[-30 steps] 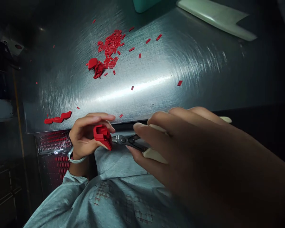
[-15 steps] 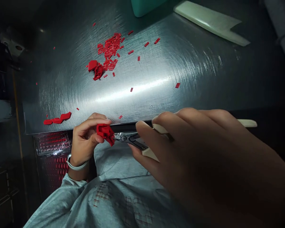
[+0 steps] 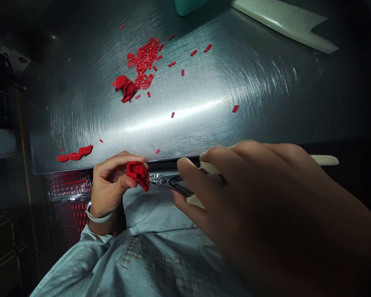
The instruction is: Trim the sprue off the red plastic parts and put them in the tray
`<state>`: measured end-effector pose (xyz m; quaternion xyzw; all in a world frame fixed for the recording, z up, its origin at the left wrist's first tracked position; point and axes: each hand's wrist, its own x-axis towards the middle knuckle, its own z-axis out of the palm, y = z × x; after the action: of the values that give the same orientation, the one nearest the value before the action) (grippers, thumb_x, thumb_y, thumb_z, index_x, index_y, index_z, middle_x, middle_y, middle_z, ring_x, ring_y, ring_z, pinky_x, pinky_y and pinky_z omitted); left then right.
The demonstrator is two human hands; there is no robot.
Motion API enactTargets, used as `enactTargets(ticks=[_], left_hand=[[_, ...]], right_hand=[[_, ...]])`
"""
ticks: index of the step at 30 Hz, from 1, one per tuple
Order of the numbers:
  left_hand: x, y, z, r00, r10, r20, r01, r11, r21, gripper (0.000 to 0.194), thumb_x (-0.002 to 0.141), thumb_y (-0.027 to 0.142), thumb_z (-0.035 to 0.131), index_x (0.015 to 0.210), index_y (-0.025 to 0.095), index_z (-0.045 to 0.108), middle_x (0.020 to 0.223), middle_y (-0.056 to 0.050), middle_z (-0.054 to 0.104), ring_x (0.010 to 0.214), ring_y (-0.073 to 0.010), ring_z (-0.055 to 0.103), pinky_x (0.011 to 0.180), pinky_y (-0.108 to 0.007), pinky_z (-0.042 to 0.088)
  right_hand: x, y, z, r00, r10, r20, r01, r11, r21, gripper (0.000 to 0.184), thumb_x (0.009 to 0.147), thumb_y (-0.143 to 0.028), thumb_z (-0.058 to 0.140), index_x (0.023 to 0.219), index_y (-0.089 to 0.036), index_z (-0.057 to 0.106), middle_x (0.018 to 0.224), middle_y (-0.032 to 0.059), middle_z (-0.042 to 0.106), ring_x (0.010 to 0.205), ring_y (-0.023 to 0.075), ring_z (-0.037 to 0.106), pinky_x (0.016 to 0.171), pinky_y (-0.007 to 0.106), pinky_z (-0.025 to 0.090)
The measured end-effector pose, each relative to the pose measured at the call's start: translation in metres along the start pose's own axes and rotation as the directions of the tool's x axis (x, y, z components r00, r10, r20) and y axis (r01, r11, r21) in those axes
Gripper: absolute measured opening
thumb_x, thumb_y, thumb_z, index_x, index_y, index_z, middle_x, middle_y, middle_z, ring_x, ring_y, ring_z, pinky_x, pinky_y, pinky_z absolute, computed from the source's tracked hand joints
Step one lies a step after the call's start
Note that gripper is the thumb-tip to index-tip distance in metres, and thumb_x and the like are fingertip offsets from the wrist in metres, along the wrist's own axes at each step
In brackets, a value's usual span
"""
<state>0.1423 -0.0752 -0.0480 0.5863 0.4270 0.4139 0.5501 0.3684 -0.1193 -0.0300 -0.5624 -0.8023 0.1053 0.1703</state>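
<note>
My left hand (image 3: pixel 109 187) pinches a small red plastic part (image 3: pixel 138 173) just below the near edge of the steel table (image 3: pixel 222 82). My right hand (image 3: pixel 259 198) is wrapped round the cream handles of a pair of cutters (image 3: pixel 176 184), whose dark metal jaws touch the right side of the red part. Both hands hover over my lap, above a grey garment (image 3: pixel 154 247).
A heap of small red offcuts (image 3: pixel 144 62) and two larger red parts (image 3: pixel 125 87) lie on the table's far left. More red pieces (image 3: pixel 76 153) sit at the near left edge. A clear tray with red parts (image 3: pixel 69 185) is below the table. A teal container (image 3: pixel 188 6) and a pale flat sheet (image 3: pixel 284 22) stand at the back.
My left hand has turned the red part and closed its fingers tighter round it. The cutters stay at the part; my right hand barely moved.
</note>
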Motion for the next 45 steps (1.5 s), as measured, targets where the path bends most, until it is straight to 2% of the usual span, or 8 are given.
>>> enactTargets(ticks=[5, 11, 21, 25, 29, 32, 36, 45], left_hand=[[-0.002, 0.0, 0.001, 0.999, -0.037, -0.027, 0.038, 0.999, 0.01, 0.031, 0.085, 0.052, 0.085, 0.106, 0.03, 0.086, 0.082, -0.003, 0.078, 0.066, -0.0121, 0.071, 0.064, -0.02, 0.059], [-0.005, -0.001, 0.0, 0.995, -0.086, -0.049, 0.085, 0.996, -0.003, 0.03, 0.085, 0.053, 0.084, 0.106, 0.031, 0.085, 0.087, -0.003, 0.081, 0.064, -0.0112, 0.07, 0.064, -0.02, 0.06], [-0.006, -0.001, 0.0, 0.991, -0.115, -0.06, 0.115, 0.993, -0.013, 0.032, 0.085, 0.052, 0.085, 0.103, 0.026, 0.086, 0.083, -0.003, 0.081, 0.061, -0.0119, 0.072, 0.061, -0.02, 0.062], [-0.005, 0.0, 0.001, 0.993, -0.111, -0.04, 0.109, 0.993, -0.048, 0.027, 0.086, 0.049, 0.085, 0.104, 0.028, 0.086, 0.083, -0.002, 0.081, 0.062, -0.0113, 0.074, 0.058, -0.017, 0.06], [-0.003, 0.0, 0.002, 0.994, -0.105, -0.04, 0.102, 0.993, -0.062, 0.026, 0.086, 0.048, 0.086, 0.103, 0.028, 0.086, 0.081, -0.002, 0.081, 0.059, -0.0116, 0.073, 0.056, -0.018, 0.061], [-0.002, 0.0, 0.002, 0.992, -0.115, -0.051, 0.112, 0.992, -0.062, 0.027, 0.085, 0.048, 0.086, 0.102, 0.028, 0.086, 0.08, -0.002, 0.081, 0.057, -0.0115, 0.072, 0.056, -0.018, 0.061], [-0.003, 0.0, 0.001, 0.989, -0.131, -0.073, 0.129, 0.991, -0.037, 0.031, 0.083, 0.051, 0.087, 0.1, 0.025, 0.086, 0.079, -0.003, 0.081, 0.056, -0.0128, 0.072, 0.054, -0.02, 0.061], [-0.004, 0.0, 0.001, 0.991, -0.118, -0.06, 0.115, 0.992, -0.061, 0.028, 0.083, 0.048, 0.087, 0.101, 0.026, 0.086, 0.08, -0.003, 0.081, 0.059, -0.0122, 0.073, 0.054, -0.018, 0.059]], right_hand=[[0.0, -0.004, 0.002, 0.996, -0.089, -0.001, 0.089, 0.995, -0.051, 0.016, 0.096, -0.017, 0.056, 0.097, -0.023, 0.071, 0.081, 0.0079, 0.057, 0.08, 0.0261, 0.05, 0.072, 0.038, 0.036], [0.0, -0.012, 0.006, 1.0, 0.004, -0.023, -0.006, 0.999, -0.053, 0.012, 0.091, -0.015, 0.06, 0.093, -0.022, 0.069, 0.081, 0.0085, 0.055, 0.08, 0.0268, 0.047, 0.073, 0.038, 0.034], [0.006, -0.009, 0.012, 0.985, -0.077, -0.153, 0.061, 0.992, -0.112, 0.023, 0.086, -0.003, 0.055, 0.084, -0.019, 0.071, 0.07, 0.0071, 0.055, 0.069, 0.0273, 0.047, 0.068, 0.038, 0.033], [0.007, -0.004, 0.009, 0.977, -0.169, -0.132, 0.156, 0.982, -0.104, 0.025, 0.087, -0.002, 0.052, 0.082, -0.019, 0.07, 0.069, 0.0064, 0.056, 0.065, 0.0259, 0.048, 0.065, 0.038, 0.033], [0.003, -0.005, 0.007, 0.99, -0.096, -0.104, 0.085, 0.99, -0.109, 0.025, 0.088, -0.003, 0.053, 0.079, -0.021, 0.068, 0.07, 0.0057, 0.054, 0.067, 0.0252, 0.047, 0.067, 0.038, 0.033], [0.003, -0.008, 0.008, 0.989, -0.127, -0.072, 0.119, 0.987, -0.104, 0.025, 0.09, -0.005, 0.052, 0.08, -0.022, 0.067, 0.07, 0.0047, 0.054, 0.067, 0.0245, 0.046, 0.068, 0.038, 0.033], [0.005, -0.009, 0.008, 0.989, -0.089, -0.115, 0.075, 0.99, -0.117, 0.027, 0.09, -0.004, 0.052, 0.076, -0.022, 0.066, 0.067, 0.0046, 0.052, 0.065, 0.0245, 0.047, 0.066, 0.038, 0.033], [0.007, 0.0, 0.003, 0.981, -0.171, -0.087, 0.158, 0.977, -0.14, 0.029, 0.09, -0.002, 0.05, 0.078, -0.022, 0.067, 0.067, 0.0037, 0.057, 0.061, 0.0226, 0.05, 0.064, 0.036, 0.036]])
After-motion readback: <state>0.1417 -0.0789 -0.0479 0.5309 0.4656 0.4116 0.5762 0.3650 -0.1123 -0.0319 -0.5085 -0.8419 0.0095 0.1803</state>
